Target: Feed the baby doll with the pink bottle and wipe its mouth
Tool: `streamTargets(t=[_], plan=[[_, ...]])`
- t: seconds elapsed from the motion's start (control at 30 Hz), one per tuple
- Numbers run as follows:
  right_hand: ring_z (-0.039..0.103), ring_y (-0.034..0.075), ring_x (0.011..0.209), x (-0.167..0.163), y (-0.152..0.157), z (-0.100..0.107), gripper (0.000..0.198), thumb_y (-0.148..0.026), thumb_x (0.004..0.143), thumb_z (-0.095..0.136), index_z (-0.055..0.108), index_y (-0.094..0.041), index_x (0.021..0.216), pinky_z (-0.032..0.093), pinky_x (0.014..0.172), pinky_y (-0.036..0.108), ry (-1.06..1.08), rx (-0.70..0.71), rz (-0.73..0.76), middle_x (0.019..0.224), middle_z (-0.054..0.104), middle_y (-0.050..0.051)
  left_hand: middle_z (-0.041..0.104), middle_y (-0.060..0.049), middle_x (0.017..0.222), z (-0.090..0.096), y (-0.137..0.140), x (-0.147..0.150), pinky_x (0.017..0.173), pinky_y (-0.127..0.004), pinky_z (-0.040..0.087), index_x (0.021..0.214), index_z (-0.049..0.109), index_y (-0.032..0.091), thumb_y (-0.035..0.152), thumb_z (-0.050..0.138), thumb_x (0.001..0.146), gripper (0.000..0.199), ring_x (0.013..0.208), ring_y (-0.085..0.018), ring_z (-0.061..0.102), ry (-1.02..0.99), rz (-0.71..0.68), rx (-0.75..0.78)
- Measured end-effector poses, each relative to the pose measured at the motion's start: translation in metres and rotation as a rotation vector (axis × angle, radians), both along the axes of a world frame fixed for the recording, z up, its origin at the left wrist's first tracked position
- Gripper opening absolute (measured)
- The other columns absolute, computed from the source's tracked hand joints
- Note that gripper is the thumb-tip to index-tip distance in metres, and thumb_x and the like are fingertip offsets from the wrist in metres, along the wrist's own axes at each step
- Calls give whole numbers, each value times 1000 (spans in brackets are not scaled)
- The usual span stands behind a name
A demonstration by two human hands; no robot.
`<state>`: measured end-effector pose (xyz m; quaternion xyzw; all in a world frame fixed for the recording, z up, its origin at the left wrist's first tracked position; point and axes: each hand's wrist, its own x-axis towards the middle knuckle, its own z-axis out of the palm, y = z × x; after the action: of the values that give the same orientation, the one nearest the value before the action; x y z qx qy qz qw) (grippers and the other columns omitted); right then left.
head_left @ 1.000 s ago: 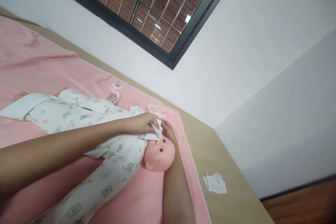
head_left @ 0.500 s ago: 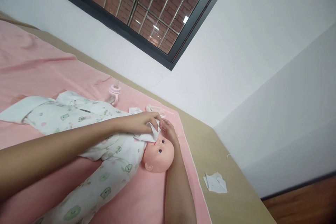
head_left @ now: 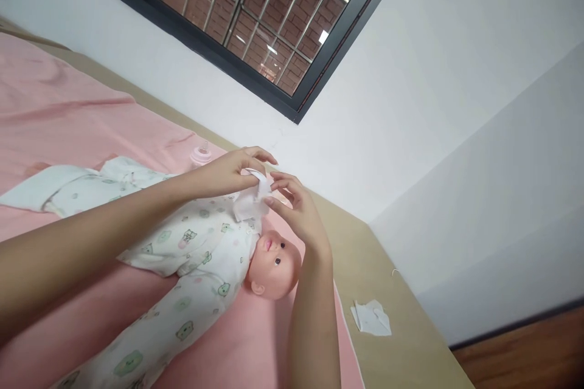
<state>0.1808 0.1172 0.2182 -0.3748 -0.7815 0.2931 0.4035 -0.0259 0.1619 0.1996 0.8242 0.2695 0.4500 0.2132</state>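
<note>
Above the doll's chest, my left hand (head_left: 244,169) grips a folded white tissue (head_left: 250,202) between thumb and fingers. The thumb and fingertips of my right hand (head_left: 303,209) are at the tissue's right edge, loosely curled around it. Below the hands lies a baby doll (head_left: 276,264) on its back, face uncovered, its head near my right forearm. The doll wears a white suit (head_left: 196,246) with green animal prints. My left forearm covers part of the suit.
A pink baby bottle (head_left: 201,155) stands behind my left hand. The pink sheet (head_left: 237,340) covers most of the tan surface (head_left: 410,352). A crumpled white tissue (head_left: 371,318) lies on the right. A wall and barred window (head_left: 255,18) are beyond.
Both hands have risen away from the doll's face, carrying the tissue up and back. The doll's mouth is now uncovered. My right hand has moved out from beside the head.
</note>
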Motion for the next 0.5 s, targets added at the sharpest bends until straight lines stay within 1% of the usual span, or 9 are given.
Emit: streamTargets(t=[0.07,0.13,0.2,0.23,0.3,0.37,0.4,0.43,0.5], plan=[[57,21,123,-1,4,-4,18,-36,78,75,66,-22,84,43,109,40,23,-23,-10,127,64,4,58,-1,134,-1,2,0,107,-38,39,77,71,19,23,47,74,24,121,-26,54,17,40,1],[64,18,103,2,12,-9,21,-37,77,74,64,-20,85,50,96,35,51,-75,-25,113,69,4,59,-3,133,-2,6,0,105,-36,41,79,71,18,25,46,75,25,120,-26,55,49,82,8],[64,15,84,8,22,-13,24,-36,75,75,64,-20,91,52,82,30,80,-86,-90,98,70,3,62,-5,129,-3,13,-1,105,-35,41,87,71,18,29,47,78,28,119,-27,56,79,133,2],[63,13,78,12,27,-16,29,-35,74,75,64,-21,97,51,76,28,101,-76,-131,93,70,2,64,-5,127,-4,18,-3,105,-35,41,92,71,18,31,47,79,31,119,-27,56,93,158,-8],[61,13,74,22,37,-21,43,-35,73,74,62,-23,113,49,70,25,150,-46,-211,89,69,1,67,-4,122,-5,30,-11,105,-34,41,102,71,20,33,47,81,35,117,-26,57,111,221,-40],[60,13,73,36,47,-28,56,-34,75,71,56,-25,128,48,68,25,175,-19,-296,90,69,1,66,-4,123,-6,45,-25,104,-34,42,107,71,21,32,48,82,36,118,-26,57,126,312,-59],[59,13,72,44,52,-32,59,-34,76,68,55,-26,132,47,67,25,172,-1,-350,92,69,1,65,-4,125,-7,53,-33,104,-34,42,109,70,22,32,48,83,36,118,-26,57,138,376,-70],[57,13,71,52,58,-36,57,-32,76,65,56,-26,133,46,66,25,158,16,-407,94,69,2,64,-6,127,-9,60,-43,104,-34,41,114,68,21,31,48,84,38,119,-26,57,156,453,-89],[56,13,70,69,69,-45,49,-28,75,57,66,-23,123,45,65,26,114,37,-521,95,69,3,60,-10,133,-14,71,-62,104,-35,40,130,58,18,32,49,86,47,121,-28,55,217,590,-155]])
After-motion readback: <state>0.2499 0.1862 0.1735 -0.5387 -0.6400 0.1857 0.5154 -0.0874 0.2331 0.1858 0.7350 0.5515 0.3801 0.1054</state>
